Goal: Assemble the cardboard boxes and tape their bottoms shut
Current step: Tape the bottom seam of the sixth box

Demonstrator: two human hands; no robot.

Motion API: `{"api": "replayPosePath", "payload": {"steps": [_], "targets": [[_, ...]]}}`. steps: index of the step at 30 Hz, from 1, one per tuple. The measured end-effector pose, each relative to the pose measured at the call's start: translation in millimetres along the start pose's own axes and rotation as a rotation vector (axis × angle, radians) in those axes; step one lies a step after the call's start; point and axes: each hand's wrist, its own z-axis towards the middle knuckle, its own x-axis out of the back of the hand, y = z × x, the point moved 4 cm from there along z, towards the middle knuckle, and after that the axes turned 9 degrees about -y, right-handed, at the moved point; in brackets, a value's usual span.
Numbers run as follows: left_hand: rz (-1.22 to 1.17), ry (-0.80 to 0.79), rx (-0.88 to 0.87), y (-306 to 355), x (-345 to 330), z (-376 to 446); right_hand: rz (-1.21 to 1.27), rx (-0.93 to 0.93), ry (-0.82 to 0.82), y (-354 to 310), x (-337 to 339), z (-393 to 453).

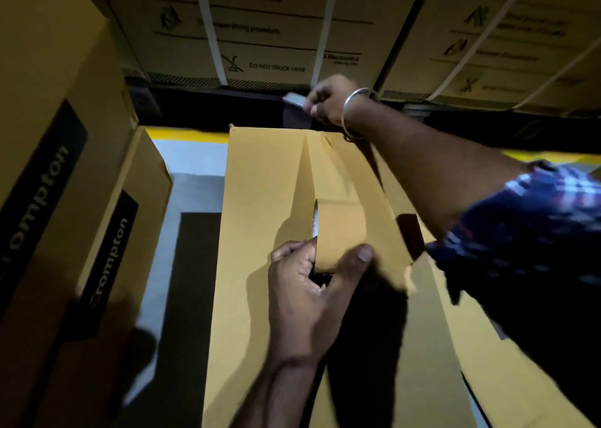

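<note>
Two hands were at work on one cardboard box (266, 200), which lay bottom-up in the middle of the view with its flaps closed along a central seam. The left hand (312, 284) gripped the roll of brown tape (341, 232) near the middle of that seam, thumb curled over the outer face and fingers hooked through the core, apparently to keep the roll low against the cardboard so the strip stayed taut. A band of tape (320, 164) ran from the roll up the seam to the far edge of the box. The right hand (328, 102), a metal bangle (353, 112) on its wrist, reached beyond that far edge with its fingers curled around a small pale, shiny object (294, 99); blur made it hard to say whether this was the tape's free end or a cutter. Holding it past the edge looked meant to carry the tape over the lip and down the far wall, so the seal would anchor on the side. A checked sleeve (536, 219) covered the right upper arm. Printed boxes (58, 180) stood just beside the work on the left, and strapped cartons (260, 27) were stacked behind. The seam seemed partly covered, with the near half not yet taped.
</note>
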Motion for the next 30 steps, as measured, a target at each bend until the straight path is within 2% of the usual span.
{"api": "replayPosePath", "payload": {"steps": [3, 4, 7, 9, 11, 14, 19, 23, 26, 30], "targets": [[0.002, -0.025, -0.043, -1.4, 0.5, 2.4, 0.187, 0.236, 0.070, -0.7, 20.4, -28.3], [-0.001, -0.038, -0.053, 2.0, 0.0, 2.8, 0.243, 0.264, 0.063, 1.9, 24.6, -37.8], [-0.006, -0.085, -0.068, 13.5, -1.9, 1.4, 0.234, 0.306, 0.006, -2.9, 19.1, -69.9], [-0.039, -0.098, -0.064, 18.8, -0.6, 0.9, 0.224, 0.409, -0.031, -11.1, 6.1, -91.1], [-0.076, -0.105, -0.038, 19.4, -0.3, 1.6, 0.348, 0.480, -0.102, -10.6, -11.7, -107.2], [-0.118, -0.112, 0.037, 19.7, -0.5, 2.7, 0.545, 0.464, -0.118, 2.0, -32.7, -123.4], [-0.085, -0.165, 0.087, 30.9, -0.4, -11.2, 0.652, 0.382, -0.064, 5.1, -38.2, -127.0], [-0.054, -0.191, 0.235, 52.5, -2.6, -66.7, 0.664, 0.307, -0.094, 2.5, -36.7, -123.2], [-0.160, -0.138, 0.392, 57.6, -4.5, -124.2, 0.708, 0.248, -0.097, -3.3, -30.7, -124.8], [-0.192, -0.135, 0.383, 55.5, -4.6, -147.9, 0.749, 0.237, -0.110, -7.3, -30.2, -141.6]]}}
